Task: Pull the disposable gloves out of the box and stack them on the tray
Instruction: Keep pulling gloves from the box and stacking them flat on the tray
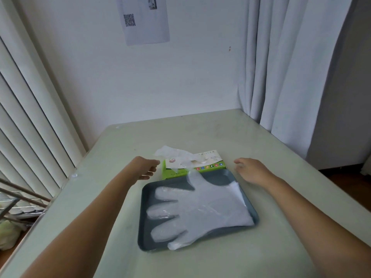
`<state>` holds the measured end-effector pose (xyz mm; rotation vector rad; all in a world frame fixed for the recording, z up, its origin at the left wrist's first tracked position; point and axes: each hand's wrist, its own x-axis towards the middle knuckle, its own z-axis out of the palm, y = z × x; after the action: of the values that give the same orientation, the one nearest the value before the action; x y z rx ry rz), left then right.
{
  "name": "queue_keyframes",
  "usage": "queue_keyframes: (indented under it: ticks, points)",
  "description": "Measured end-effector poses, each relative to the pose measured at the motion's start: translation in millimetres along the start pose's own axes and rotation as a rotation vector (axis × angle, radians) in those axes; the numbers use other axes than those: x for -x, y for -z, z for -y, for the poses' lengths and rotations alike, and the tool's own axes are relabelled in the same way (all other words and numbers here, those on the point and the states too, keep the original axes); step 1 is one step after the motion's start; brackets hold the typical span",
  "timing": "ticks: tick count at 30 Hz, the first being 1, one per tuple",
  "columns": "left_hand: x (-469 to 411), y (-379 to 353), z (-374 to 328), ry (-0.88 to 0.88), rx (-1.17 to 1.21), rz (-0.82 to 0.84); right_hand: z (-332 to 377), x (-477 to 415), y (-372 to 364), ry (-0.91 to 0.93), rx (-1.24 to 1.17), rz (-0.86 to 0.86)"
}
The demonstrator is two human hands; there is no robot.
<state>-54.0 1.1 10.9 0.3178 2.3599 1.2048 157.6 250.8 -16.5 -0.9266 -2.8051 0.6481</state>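
On desk (200, 133), head view: gloves (200, 209) flat on tray (145, 217); next glove (172, 153) sprouting from box (176, 174) behind. We judge film featherlight, limp, slippery; pinch raised tip. Both empty: left grip (146, 167) loosely curled beside box, right grip (251, 169) spread.

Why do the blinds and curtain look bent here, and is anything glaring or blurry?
Head view: the wide-angle lens bows the blinds and curtain towards the edges; light is soft and even, shadows beside the tray faint; the clear gloves show a mild sheen, no hard glare; the sheet on the wall is too soft to read.
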Motion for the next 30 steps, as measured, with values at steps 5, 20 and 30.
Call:
queue_keyframes:
  ticks: [5,20,30]
  points:
    - [-38.4,-14.3,-2.7,0.166,0.178,0.031,-14.0,-21.1,-22.4,0.089,0.094,0.042]
    - [-68.3,-43.6,-34.1,-0.058,0.300,-0.292,-24.2,-28.1,-36.0,0.096,0.128,-0.018]
    - [36.6,0.2,-81.4,-0.515,0.390,0.118,-9.9,-12.2,-8.0,0.020,-0.131,0.196]
